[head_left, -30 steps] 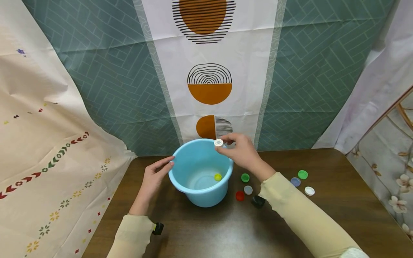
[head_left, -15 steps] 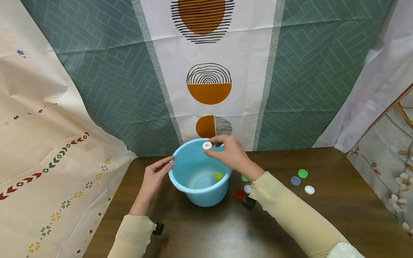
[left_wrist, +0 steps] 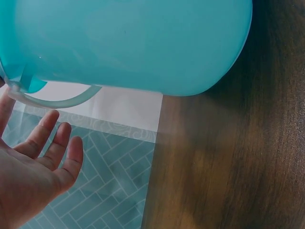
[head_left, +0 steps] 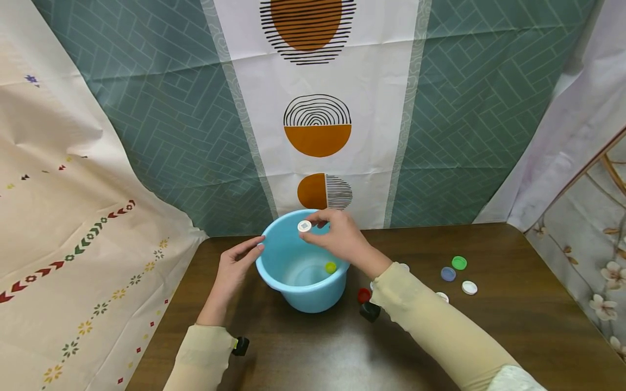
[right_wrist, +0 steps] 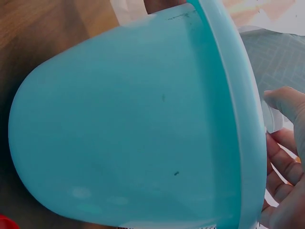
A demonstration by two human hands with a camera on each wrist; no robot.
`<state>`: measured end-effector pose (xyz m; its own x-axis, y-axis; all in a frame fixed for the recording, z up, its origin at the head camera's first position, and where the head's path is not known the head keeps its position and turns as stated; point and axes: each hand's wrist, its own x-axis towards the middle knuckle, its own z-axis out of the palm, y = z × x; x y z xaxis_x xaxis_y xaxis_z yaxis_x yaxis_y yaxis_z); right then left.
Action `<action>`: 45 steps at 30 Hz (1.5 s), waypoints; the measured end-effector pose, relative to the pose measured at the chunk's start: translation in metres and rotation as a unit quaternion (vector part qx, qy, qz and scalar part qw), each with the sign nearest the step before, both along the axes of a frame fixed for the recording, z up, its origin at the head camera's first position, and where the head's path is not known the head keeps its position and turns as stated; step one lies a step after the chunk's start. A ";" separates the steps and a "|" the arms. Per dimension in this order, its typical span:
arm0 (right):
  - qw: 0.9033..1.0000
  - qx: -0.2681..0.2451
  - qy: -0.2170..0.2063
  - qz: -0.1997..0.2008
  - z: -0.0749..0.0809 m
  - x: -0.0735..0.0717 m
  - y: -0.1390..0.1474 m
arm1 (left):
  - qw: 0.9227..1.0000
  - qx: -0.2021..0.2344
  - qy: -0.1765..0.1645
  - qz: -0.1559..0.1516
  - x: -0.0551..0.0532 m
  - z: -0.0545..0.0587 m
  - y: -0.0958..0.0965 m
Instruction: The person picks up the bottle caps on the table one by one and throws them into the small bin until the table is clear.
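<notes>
A light blue plastic bucket [head_left: 288, 290] stands upright on the table. My left hand [head_left: 237, 266] holds its left rim between thumb and forefinger; in the left wrist view the other fingers [left_wrist: 55, 148] of that hand spread loosely beside the bucket wall. My right hand [head_left: 342, 236] pinches a white bottle cap [head_left: 304, 226] over the mouth of the bucket, its printed top facing me. The right wrist view has this cap [right_wrist: 271, 117] just past the rim, between thumb and fingers. Inside the bucket, near the bottom, lies a yellow cap [head_left: 330, 267].
A red cap [head_left: 363, 295] lies close to the bucket's right side. Farther right on the brown table [head_left: 303, 353] are a green cap [head_left: 459, 263], a purple cap [head_left: 448, 274] and a white cap [head_left: 469, 288]. Patterned cloth [head_left: 161, 125] hangs behind the table.
My right hand has carried the white bottle cap leftward and slightly down over the bucket's mouth. Its forearm now covers some caps on the table. My left hand stays on the rim.
</notes>
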<state>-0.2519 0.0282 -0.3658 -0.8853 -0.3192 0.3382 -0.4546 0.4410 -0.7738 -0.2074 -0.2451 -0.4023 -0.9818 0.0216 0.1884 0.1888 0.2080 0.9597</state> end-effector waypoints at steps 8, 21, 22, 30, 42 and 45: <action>0.999 0.005 0.027 0.019 -0.003 -0.001 -0.004 | 1.000 0.001 0.002 -0.001 -0.001 0.000 0.001; 0.999 0.010 0.016 0.032 -0.003 0.002 -0.007 | 1.000 0.001 0.002 0.000 0.001 0.000 0.002; 0.999 0.013 0.018 0.030 -0.003 0.002 -0.007 | 1.000 0.001 0.002 0.001 0.001 0.000 0.002; 0.999 0.011 0.024 0.030 -0.003 0.000 -0.006 | 1.000 0.001 0.004 0.002 0.000 0.000 0.001; 1.000 -0.009 0.004 0.012 0.005 0.001 0.012 | 1.000 0.003 0.002 0.004 -0.001 -0.002 0.001; 1.000 -0.017 0.006 0.003 0.007 0.000 0.021 | 1.000 0.003 -0.001 0.006 -0.001 -0.001 0.001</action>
<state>-0.2514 0.0496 -0.3592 -0.8793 -0.3134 0.3587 -0.4661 0.4114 -0.7832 -0.2084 -0.2444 -0.4038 -0.9825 0.0088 0.1860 0.1839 0.2047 0.9614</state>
